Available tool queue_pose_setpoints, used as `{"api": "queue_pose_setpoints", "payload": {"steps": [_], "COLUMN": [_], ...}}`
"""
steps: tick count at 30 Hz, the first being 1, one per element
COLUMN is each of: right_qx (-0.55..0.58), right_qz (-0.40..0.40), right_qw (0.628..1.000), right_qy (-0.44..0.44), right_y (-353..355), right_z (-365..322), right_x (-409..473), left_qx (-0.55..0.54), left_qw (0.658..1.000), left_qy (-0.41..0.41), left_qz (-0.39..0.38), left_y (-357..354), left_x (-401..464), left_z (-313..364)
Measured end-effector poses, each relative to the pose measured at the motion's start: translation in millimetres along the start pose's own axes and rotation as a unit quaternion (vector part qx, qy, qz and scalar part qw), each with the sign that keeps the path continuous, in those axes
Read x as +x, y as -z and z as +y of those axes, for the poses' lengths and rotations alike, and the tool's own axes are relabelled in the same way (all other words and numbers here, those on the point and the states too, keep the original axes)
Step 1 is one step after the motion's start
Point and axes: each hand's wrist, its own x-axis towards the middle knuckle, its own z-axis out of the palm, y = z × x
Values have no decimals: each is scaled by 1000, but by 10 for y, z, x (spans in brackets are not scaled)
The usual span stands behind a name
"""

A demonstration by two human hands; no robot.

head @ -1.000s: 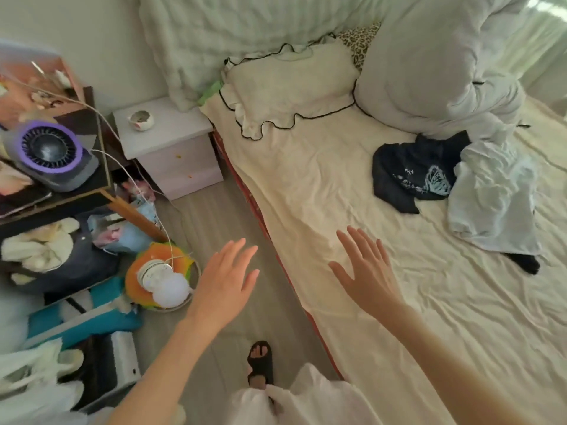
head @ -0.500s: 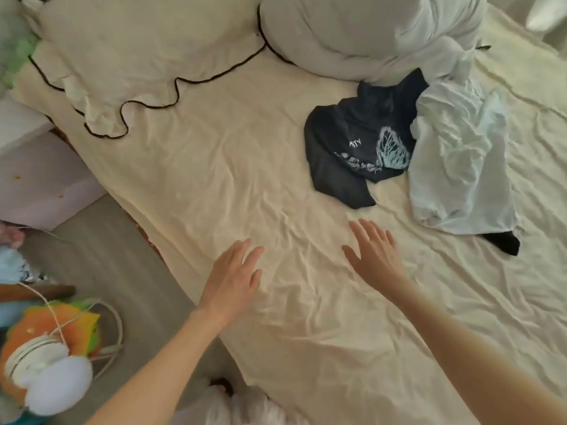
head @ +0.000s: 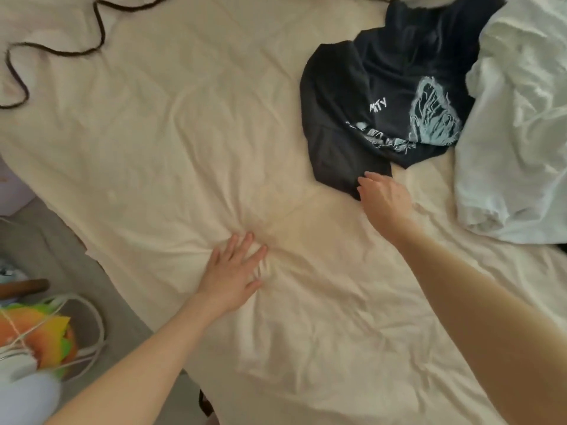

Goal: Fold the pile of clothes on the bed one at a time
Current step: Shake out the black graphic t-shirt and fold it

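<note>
Right hand (head: 383, 197) has reached the dark shirt (head: 383, 96), fingers curling onto its hem, grasp unclear — left hand (head: 234, 271) now pressed flat, released, on sheet (head: 153, 148); first pickup starting.

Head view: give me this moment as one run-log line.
stage: reaching first garment | left hand: flat on bedsheet | right hand: at near edge of black printed T-shirt, grip unclear | white garment: untouched, unfolded

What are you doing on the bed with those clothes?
A person is starting to fold clothes. The right hand is at the near edge of the dark printed shirt, fingers curled on it, though a firm grip isn't clear. The left hand presses flat on the cream sheet. A crumpled white garment waits beside the shirt. Nothing is folded yet.
</note>
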Motion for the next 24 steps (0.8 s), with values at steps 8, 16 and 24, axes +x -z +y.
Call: {"api": "queue_pose_setpoints", "payload": {"steps": [8, 16, 24], "right_qx": [251, 352, 391], "right_qz": [75, 31, 63], "right_qw": [965, 933, 915], "right_qy": [12, 61, 79], "right_y": [117, 528, 1261], "right_z": [-486, -774, -1193], "right_x": [-859, -2091, -2787], "left_qx": [-337, -781, -839], "left_qw": [939, 617, 521], "left_qy": [68, 91, 126], "left_qz": [11, 3, -100], "left_y": [392, 965, 1471], "left_x": [-142, -767, -1780], "left_z": [295, 819, 660]}}
